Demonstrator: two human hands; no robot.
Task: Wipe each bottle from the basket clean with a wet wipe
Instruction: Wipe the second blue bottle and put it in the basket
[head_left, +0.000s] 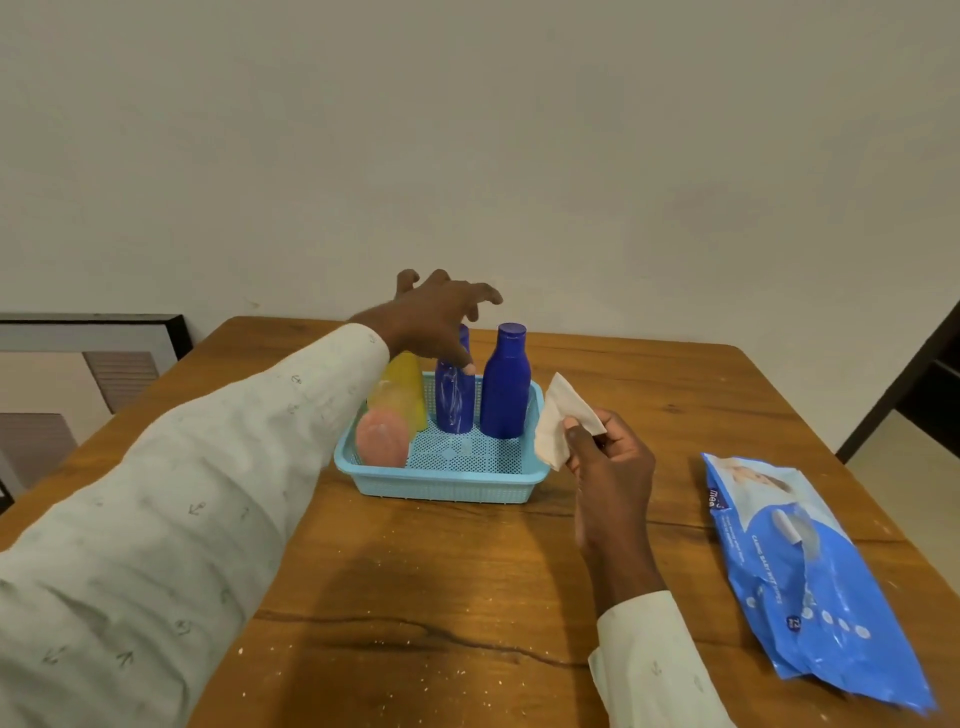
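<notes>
Hands poised: one over the bottles, one holding the wipe

Left hand (441, 317) hovers spread above the basket (447, 480), fingers loosely splayed and gripping nothing, its thumb touching or just beside the shoulder of the nearer blue bottle (453, 400). Right hand (610, 467) pinches a folded wet wipe (558, 423) between thumb and fingers, held just beside the basket's right rim. A second blue bottle (504, 384) stands upright to the right of the first, the two close together. A yellow bottle (402, 392) with a pink cap (382, 439) leans tilted in the basket's left end. The blue pack of wipes (810, 571) lies well apart on the right of the wooden counter (415, 597).

The likely next move is lifting a blue bottle. Because the two stand so close, a wide grasp could knock the neighbour over, or tip it against the leaning yellow one. The light basket may also slide or lift with the bottle, since neither hand steadies it.
</notes>
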